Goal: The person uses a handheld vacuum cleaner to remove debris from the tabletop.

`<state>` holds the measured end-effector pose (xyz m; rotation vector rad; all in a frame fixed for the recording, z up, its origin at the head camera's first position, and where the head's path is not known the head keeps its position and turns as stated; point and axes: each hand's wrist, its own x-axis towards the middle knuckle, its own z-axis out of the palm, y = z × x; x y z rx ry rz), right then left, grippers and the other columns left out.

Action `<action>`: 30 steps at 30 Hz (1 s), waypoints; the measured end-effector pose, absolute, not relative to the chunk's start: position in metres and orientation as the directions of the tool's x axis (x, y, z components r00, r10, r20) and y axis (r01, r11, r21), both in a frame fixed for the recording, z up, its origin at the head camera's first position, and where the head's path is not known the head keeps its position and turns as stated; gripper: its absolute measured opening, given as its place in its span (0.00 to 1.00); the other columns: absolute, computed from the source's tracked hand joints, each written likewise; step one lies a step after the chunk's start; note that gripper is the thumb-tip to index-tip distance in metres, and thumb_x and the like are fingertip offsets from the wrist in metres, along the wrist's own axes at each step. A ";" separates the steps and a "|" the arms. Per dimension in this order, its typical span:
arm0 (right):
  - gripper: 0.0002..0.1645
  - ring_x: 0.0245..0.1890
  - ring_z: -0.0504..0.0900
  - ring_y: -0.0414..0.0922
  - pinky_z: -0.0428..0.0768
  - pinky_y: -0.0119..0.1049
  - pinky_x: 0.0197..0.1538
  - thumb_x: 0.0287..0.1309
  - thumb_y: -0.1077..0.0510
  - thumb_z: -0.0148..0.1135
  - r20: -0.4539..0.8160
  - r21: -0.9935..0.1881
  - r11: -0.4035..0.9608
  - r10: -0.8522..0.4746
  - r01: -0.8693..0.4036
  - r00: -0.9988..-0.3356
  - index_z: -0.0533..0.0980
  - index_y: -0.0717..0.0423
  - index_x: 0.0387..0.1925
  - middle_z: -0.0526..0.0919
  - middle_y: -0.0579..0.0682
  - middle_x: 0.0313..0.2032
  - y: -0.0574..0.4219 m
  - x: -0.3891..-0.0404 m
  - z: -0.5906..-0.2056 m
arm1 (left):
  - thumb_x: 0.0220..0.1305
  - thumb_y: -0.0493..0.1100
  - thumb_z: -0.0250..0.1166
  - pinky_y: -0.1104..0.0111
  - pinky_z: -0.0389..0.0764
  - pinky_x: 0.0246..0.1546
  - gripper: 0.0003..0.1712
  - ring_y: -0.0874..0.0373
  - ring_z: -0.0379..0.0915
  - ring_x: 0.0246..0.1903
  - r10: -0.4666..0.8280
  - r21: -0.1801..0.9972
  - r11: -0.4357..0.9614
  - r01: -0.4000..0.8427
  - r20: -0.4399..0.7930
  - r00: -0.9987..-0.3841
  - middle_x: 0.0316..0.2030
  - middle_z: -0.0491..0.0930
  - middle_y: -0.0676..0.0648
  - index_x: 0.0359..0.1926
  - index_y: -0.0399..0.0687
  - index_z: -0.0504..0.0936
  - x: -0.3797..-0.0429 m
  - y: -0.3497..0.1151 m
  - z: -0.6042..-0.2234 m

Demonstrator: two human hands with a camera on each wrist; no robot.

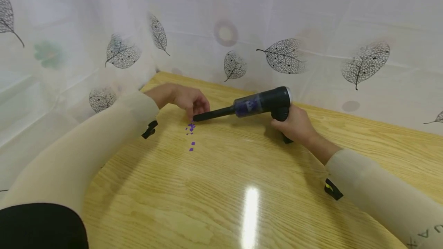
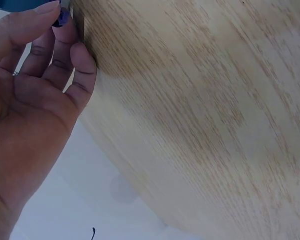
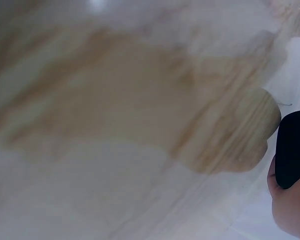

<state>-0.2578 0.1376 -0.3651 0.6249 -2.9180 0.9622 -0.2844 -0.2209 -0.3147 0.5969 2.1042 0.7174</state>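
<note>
My right hand (image 1: 295,124) grips the handle of a black handheld vacuum cleaner (image 1: 271,101), held sideways over the table. Purple stuff shows through its clear dust chamber (image 1: 247,105). The long narrow nozzle (image 1: 216,113) points left, its tip right at the fingertips of my left hand (image 1: 190,99). Between thumb and finger the left hand pinches small purple scraps (image 2: 63,18), with its other fingers loosely bent. Just below the nozzle tip lie several purple scraps (image 1: 191,127) on the wood. In the right wrist view, the black handle end (image 3: 292,150) stands against my palm.
The light wood-grain table (image 1: 207,187) carries a bright light reflection near its front. A white curtain (image 1: 194,22) with leaf prints hangs behind the table and along its left side. A black rounded thing (image 1: 41,226) fills the lower left corner.
</note>
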 end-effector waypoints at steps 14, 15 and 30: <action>0.19 0.24 0.71 0.49 0.72 0.42 0.26 0.48 0.51 0.60 0.125 -0.582 0.730 -0.354 -0.358 -0.927 0.67 0.60 0.36 0.73 0.55 0.26 0.137 -0.260 -0.367 | 0.43 0.27 0.65 0.63 0.74 0.48 0.28 0.51 0.73 0.44 0.632 0.683 0.712 0.166 -0.519 -0.575 0.43 0.78 0.42 0.50 0.39 0.75 -0.283 -0.226 -0.314; 0.19 0.24 0.71 0.49 0.72 0.42 0.26 0.48 0.51 0.60 0.127 -0.582 0.730 -0.353 -0.358 -0.927 0.67 0.60 0.36 0.74 0.55 0.26 0.137 -0.260 -0.367 | 0.44 0.28 0.64 0.63 0.74 0.48 0.27 0.51 0.72 0.44 0.623 0.684 0.714 0.150 -0.523 -0.581 0.43 0.78 0.43 0.50 0.39 0.75 -0.283 -0.227 -0.314; 0.19 0.25 0.71 0.49 0.72 0.42 0.27 0.48 0.50 0.61 0.131 -0.574 0.736 -0.350 -0.359 -0.927 0.68 0.60 0.36 0.74 0.55 0.26 0.137 -0.260 -0.366 | 0.62 0.36 0.54 0.59 0.77 0.44 0.17 0.51 0.75 0.39 0.590 0.704 0.710 -0.002 -0.596 -0.545 0.42 0.77 0.40 0.52 0.39 0.74 -0.282 -0.226 -0.313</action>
